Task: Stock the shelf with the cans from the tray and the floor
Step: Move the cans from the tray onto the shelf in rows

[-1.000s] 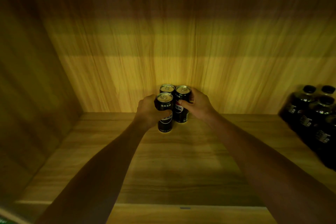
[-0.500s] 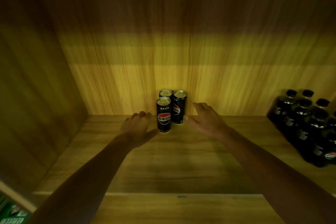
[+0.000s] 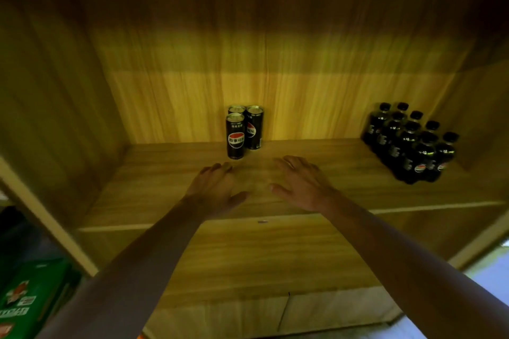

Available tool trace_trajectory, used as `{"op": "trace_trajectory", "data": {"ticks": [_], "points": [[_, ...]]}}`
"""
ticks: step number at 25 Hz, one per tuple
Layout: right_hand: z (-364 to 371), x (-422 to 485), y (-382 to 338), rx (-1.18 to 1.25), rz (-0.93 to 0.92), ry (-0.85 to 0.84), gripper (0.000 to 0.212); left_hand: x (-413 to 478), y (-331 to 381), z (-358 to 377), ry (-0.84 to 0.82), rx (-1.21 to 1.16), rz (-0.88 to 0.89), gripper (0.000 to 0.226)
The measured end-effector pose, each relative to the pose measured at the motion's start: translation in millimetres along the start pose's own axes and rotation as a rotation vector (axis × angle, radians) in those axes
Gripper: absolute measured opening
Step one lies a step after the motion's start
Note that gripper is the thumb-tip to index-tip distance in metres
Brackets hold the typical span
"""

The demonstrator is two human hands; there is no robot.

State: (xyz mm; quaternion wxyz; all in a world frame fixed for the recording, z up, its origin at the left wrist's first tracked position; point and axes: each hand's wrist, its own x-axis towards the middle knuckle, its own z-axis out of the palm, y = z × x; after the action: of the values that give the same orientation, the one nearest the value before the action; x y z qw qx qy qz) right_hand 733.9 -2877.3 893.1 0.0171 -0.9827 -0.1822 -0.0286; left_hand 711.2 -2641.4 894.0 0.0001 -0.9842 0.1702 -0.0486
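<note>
Observation, standing behind the person at the shelf point(image 3: 165, 173).

- Cans: three black cans stand upright at the back edge of the shelf, about midway along it. The rear can point(image 3: 236, 109) and the right can point(image 3: 254, 128) stand side by side near the back wall. The front can point(image 3: 235, 136) stands just before the rear one, and the three look packed close.
- Hands: left hand point(image 3: 217, 190) and right hand point(image 3: 301, 186) are both empty, palms down, fingers spread and loose. They hover over the shelf board just in front of the cans and touch none of them.
- Bottles point(image 3: 410, 143): a dark pack in the back right corner, well apart from the cans.
- Green carton point(image 3: 30, 297): outside the shelf, low on the left.
- Tray: not in view.

Judgement: this group is set, and the step in hand is fetching more cans.

Notes for doing it well:
1. Pull the hands straight back towards the front edge. The left fingertips are near the front can, which is tall and slim, so a brush would likely tip it.
2. The slot in front of the right can is open, so fill it first to square the block.
3. Build outwards along the back edge, then forwards in rows.
4. Set each can down flat and slide it into contact. Don't drop it against its neighbours.
5. Turn the labels to the front edge.
</note>
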Motion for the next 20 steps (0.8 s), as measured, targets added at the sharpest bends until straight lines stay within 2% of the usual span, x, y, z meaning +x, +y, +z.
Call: {"op": "trace_trajectory", "data": {"ticks": [5, 8, 13, 17, 20], "points": [[18.8, -51.4, -57.8, 0.026, -0.058, -0.022, 0.075, -82.1, -12.5, 14.4, -0.022, -0.055, -0.073, 0.087], [34.2, -69.7, -94.2, 0.005, -0.152, 0.012, 0.075, -120.1, -21.4, 26.9, -0.008, -0.062, -0.138, 0.073], [75.7, -96.4, -118.7, -0.015, -0.236, 0.034, 0.076, -148.9, -7.4, 72.9, -0.053, -0.103, -0.216, 0.069], [149.1, -111.6, -96.9, 0.005, -0.216, -0.058, 0.076, -157.3, 23.9, 147.0, -0.172, -0.151, -0.232, 0.066], [240.8, -127.6, -74.7, 0.032, -0.172, -0.174, 0.077, -167.3, 42.8, 230.7, -0.281, -0.186, -0.217, 0.064]]}}
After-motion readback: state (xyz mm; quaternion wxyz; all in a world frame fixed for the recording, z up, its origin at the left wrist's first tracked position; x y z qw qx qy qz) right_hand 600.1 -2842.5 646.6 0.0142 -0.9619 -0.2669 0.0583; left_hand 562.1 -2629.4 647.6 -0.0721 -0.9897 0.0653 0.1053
